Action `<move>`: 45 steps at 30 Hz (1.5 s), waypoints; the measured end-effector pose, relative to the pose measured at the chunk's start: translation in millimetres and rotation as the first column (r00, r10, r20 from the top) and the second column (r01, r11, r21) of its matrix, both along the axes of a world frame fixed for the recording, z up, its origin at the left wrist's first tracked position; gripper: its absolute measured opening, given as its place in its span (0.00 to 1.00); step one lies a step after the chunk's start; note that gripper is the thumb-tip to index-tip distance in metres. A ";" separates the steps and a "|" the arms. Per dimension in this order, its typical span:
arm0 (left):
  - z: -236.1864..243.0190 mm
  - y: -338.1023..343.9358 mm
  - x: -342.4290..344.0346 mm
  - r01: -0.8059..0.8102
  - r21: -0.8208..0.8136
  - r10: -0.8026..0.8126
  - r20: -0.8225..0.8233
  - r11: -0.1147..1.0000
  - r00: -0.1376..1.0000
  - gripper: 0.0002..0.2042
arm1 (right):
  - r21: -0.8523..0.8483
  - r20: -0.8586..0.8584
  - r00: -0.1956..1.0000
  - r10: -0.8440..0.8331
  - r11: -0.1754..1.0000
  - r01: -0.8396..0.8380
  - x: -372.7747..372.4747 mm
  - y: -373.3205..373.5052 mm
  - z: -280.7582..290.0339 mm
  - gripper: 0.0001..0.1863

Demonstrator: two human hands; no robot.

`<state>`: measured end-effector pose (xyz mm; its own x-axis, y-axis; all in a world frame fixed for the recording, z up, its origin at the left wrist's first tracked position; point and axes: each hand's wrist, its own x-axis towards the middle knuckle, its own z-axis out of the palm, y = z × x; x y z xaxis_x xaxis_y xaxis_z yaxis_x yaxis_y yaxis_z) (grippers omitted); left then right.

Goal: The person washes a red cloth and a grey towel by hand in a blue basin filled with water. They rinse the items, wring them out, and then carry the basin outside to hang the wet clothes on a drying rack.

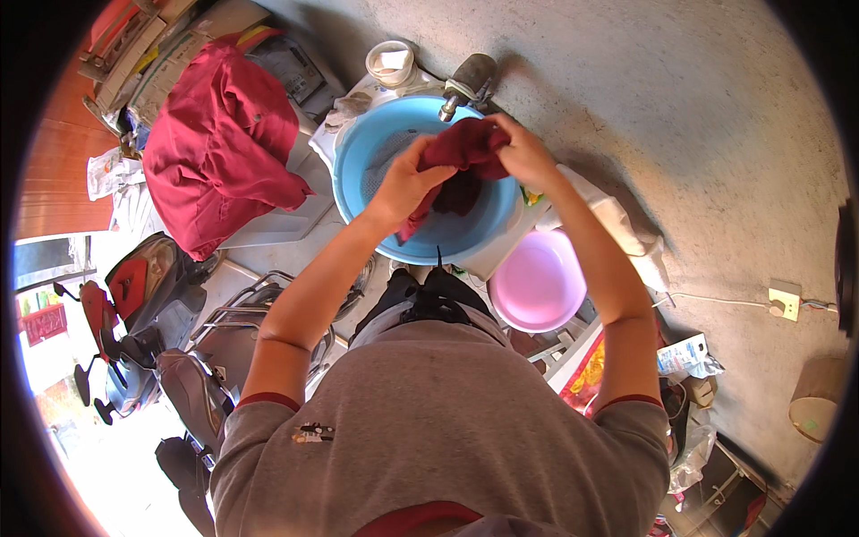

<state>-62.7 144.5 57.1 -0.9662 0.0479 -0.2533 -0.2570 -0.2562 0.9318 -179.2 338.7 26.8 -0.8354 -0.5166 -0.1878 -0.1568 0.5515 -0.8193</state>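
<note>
Two grips | left fingers, right fingers clutching maroon cloth | bunched between (over blue basin)

On your right, a grey wall is carrying a socket; on your left, bright light is flooding in.

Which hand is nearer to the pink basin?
Right. The right hand grips the dark red cloth, higher in the picture than the pink basin; the left hand holds that cloth farther left, over the blue basin.
</note>
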 end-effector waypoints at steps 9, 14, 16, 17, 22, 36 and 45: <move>-183.1 36.9 9.8 0.408 -0.903 -0.572 0.408 -0.135 0.712 0.23 | 0.648 -0.450 0.778 0.439 0.760 -0.054 48.6 -1.2 -181.9 0.09; -194.2 45.5 1.2 0.532 -0.754 -0.581 0.646 -0.386 0.495 0.27 | 0.782 -0.251 0.883 0.397 0.620 -0.057 69.1 -26.5 -219.9 0.14; -204.5 41.4 2.8 0.520 -0.760 -0.590 0.639 -0.389 0.493 0.27 | 0.876 -0.146 0.893 0.427 0.475 -0.083 72.5 -41.1 -218.3 0.16; -210.5 38.8 4.5 0.515 -0.763 -0.595 0.637 -0.392 0.490 0.26 | 0.913 -0.092 0.897 0.433 0.397 -0.098 72.9 -46.0 -215.4 0.16; -212.4 32.4 2.3 0.451 -0.847 -0.668 0.511 -0.282 0.542 0.22 | 0.794 0.025 0.911 0.412 0.546 -0.268 48.0 -24.4 -206.6 0.17; 42.3 -4.9 7.3 0.108 -0.109 -0.114 -0.056 0.988 0.992 0.08 | -0.242 -0.108 0.978 0.176 0.950 -0.197 56.7 -17.1 73.3 0.24; 146.1 -5.5 -0.9 -0.188 -0.624 -0.313 -0.602 0.758 0.735 0.20 | -0.595 -0.269 0.918 -0.291 0.800 0.079 72.6 -57.6 137.2 0.18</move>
<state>-63.7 139.0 203.3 -0.8841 0.1938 0.4252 0.4665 0.4193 0.7789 -106.6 281.1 164.0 -0.8807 -0.2683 0.3904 -0.4189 0.0563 -0.9063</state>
